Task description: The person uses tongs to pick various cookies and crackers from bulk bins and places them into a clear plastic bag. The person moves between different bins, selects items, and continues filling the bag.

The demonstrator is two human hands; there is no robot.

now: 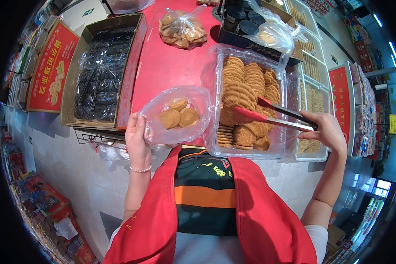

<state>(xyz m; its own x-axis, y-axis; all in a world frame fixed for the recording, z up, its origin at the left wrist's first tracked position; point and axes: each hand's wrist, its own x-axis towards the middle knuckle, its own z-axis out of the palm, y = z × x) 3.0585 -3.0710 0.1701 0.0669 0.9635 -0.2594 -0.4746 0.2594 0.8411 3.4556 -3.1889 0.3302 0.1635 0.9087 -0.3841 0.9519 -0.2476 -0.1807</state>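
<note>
My left hand [138, 132] pinches the rim of a clear plastic bag [198, 122], which lies wide at the mouth on the red tabletop. Inside it are several round biscuits [188, 116]. My right hand [325, 128] grips metal tongs with red tips [280, 122]. Those tips reach over a clear plastic bin [277, 150] lined with film, close around part of a stack of round brown biscuits [239, 97]. Whether a biscuit is clamped between the tips I cannot tell. More biscuits stand in rows and lie loose in the bin.
A knotted bag of biscuits [183, 29] sits farther back on the red tabletop [171, 71]. Left stands a cardboard box [123, 76] of dark wrapped packets. Behind the bin is a box of black-lidded jars [247, 29] with plastic bags. Further clear bins [313, 125] line the right.
</note>
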